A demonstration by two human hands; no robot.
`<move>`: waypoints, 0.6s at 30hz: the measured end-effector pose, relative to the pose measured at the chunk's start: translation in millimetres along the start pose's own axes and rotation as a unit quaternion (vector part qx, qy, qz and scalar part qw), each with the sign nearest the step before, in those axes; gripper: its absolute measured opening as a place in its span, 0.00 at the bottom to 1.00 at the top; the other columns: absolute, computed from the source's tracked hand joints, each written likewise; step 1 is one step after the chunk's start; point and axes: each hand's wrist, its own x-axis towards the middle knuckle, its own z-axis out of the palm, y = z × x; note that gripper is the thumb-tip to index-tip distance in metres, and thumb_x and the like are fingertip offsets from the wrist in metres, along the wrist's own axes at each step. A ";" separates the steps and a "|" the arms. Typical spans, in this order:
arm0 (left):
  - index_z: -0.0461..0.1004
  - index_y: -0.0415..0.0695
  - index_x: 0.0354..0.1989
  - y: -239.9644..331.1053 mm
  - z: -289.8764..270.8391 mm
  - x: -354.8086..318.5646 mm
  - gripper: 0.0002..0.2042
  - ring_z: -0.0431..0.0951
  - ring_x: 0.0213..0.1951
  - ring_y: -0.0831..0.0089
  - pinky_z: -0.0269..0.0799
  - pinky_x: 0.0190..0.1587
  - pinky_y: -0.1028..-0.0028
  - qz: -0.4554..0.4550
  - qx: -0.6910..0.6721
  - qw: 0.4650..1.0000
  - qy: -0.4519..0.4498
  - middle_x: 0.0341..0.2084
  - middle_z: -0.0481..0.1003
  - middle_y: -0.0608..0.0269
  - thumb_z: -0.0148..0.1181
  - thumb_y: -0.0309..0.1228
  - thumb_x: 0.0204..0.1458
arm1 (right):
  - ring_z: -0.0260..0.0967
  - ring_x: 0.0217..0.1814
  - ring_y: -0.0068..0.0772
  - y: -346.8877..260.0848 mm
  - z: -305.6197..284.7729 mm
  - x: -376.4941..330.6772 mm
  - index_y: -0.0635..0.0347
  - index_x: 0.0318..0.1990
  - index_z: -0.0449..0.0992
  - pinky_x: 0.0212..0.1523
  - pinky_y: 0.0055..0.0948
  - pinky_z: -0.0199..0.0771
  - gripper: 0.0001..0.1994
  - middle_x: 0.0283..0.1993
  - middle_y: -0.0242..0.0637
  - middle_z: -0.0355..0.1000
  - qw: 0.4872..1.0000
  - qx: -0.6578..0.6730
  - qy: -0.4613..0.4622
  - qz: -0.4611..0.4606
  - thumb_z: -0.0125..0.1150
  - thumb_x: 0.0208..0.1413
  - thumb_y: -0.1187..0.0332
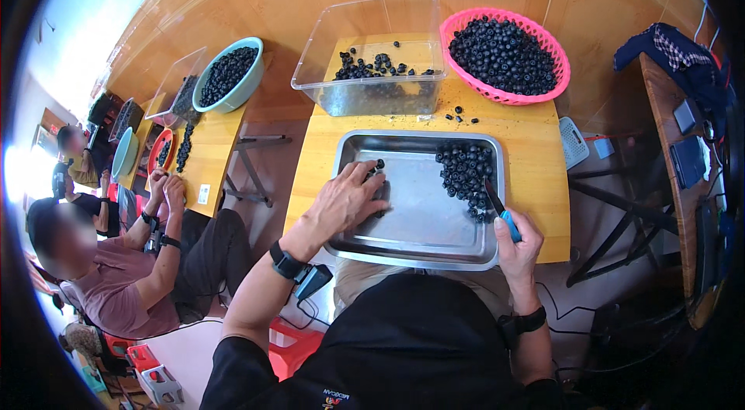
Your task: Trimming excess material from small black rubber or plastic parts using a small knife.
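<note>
A shallow metal tray [419,255] lies before me at the table's near side. Small round black pieces [466,177] are heaped along its right part. My left hand [345,196] is palm down over the tray's left part, fingers spread. A few black pieces show at its fingertips, and others may lie hidden beneath. At the tray's right rim my right hand [518,243] is closed round a blue-handled tool [509,224]. Its slim dark end points up and left over the heap; I cannot tell its exact kind.
Behind the tray stand a clear plastic bin [372,99] with some black pieces and a pink basket [555,80] full of them. A few lie loose between. Left, a person [128,274] works at another table with a teal basin [252,84]. A brown table [660,123] stands right.
</note>
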 end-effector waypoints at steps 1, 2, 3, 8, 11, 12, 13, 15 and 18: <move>0.75 0.42 0.60 4.6 -4.9 -4.5 0.27 0.72 0.61 0.49 0.75 0.61 0.57 0.000 -0.014 1.000 -0.006 0.63 0.70 0.49 0.67 0.45 0.57 | 0.74 0.32 0.36 0.5 0.0 -0.2 0.70 0.45 0.81 0.35 0.33 0.72 0.17 0.32 0.43 0.75 1.000 0.004 0.001 0.000 0.71 0.60 0.62; 0.75 0.42 0.60 8.7 -8.5 -8.8 0.28 0.72 0.61 0.48 0.75 0.61 0.57 -0.002 -0.028 1.000 -0.012 0.64 0.69 0.49 0.69 0.46 0.55 | 0.74 0.32 0.36 0.4 0.0 -0.2 0.70 0.45 0.81 0.35 0.32 0.72 0.17 0.32 0.43 0.75 1.000 0.008 0.001 -0.001 0.71 0.61 0.62; 0.75 0.42 0.60 11.9 -10.4 -11.7 0.28 0.72 0.61 0.48 0.75 0.61 0.57 -0.002 -0.028 1.000 -0.012 0.64 0.69 0.49 0.69 0.46 0.55 | 0.74 0.32 0.36 0.1 0.1 -0.1 0.70 0.45 0.81 0.35 0.32 0.72 0.17 0.32 0.43 0.75 1.000 0.009 0.001 -0.001 0.71 0.61 0.62; 0.77 0.49 0.60 16.2 -13.2 -17.0 0.26 0.74 0.60 0.48 0.75 0.60 0.58 -0.013 -0.033 0.998 -0.045 0.64 0.68 0.49 0.70 0.45 0.54 | 0.73 0.32 0.36 0.4 0.1 -0.1 0.69 0.45 0.81 0.34 0.33 0.71 0.16 0.31 0.43 0.74 1.000 0.004 0.001 -0.008 0.70 0.61 0.62; 0.80 0.48 0.55 10.1 -4.6 -14.6 0.20 0.75 0.59 0.49 0.75 0.60 0.59 -0.019 -0.043 0.998 -0.033 0.62 0.70 0.49 0.70 0.41 0.55 | 0.72 0.31 0.35 1.6 0.3 -0.8 0.69 0.45 0.82 0.33 0.32 0.70 0.16 0.30 0.42 0.73 1.000 0.008 0.003 -0.005 0.70 0.61 0.62; 0.80 0.48 0.55 8.9 -2.5 -13.3 0.20 0.75 0.59 0.49 0.75 0.60 0.59 -0.018 -0.043 0.998 -0.031 0.62 0.70 0.49 0.70 0.41 0.55 | 0.72 0.31 0.35 0.8 0.4 -0.8 0.69 0.45 0.82 0.33 0.32 0.70 0.16 0.30 0.42 0.73 1.000 0.008 0.003 -0.006 0.70 0.61 0.62; 0.82 0.47 0.52 8.7 -1.1 -11.6 0.17 0.76 0.57 0.50 0.76 0.59 0.59 -0.023 -0.055 0.998 -0.019 0.60 0.71 0.49 0.69 0.38 0.55 | 0.72 0.31 0.34 -0.6 0.8 -0.9 0.69 0.45 0.82 0.33 0.32 0.70 0.16 0.30 0.41 0.73 1.000 0.010 0.003 -0.002 0.70 0.61 0.62; 0.83 0.46 0.49 6.6 2.4 -8.1 0.14 0.77 0.56 0.50 0.76 0.58 0.60 -0.027 -0.067 0.997 -0.005 0.59 0.73 0.49 0.69 0.35 0.56 | 0.71 0.30 0.34 -1.7 0.4 -1.1 0.69 0.45 0.82 0.33 0.32 0.69 0.16 0.30 0.41 0.73 1.000 0.012 0.003 0.002 0.70 0.61 0.62; 0.83 0.44 0.48 -1.3 9.3 -1.8 0.13 0.79 0.53 0.50 0.78 0.56 0.60 -0.034 -0.073 0.997 0.021 0.55 0.75 0.50 0.68 0.31 0.55 | 0.70 0.30 0.33 -0.9 0.0 -1.0 0.69 0.45 0.82 0.32 0.32 0.69 0.16 0.29 0.40 0.72 1.000 0.003 -0.001 0.003 0.70 0.61 0.62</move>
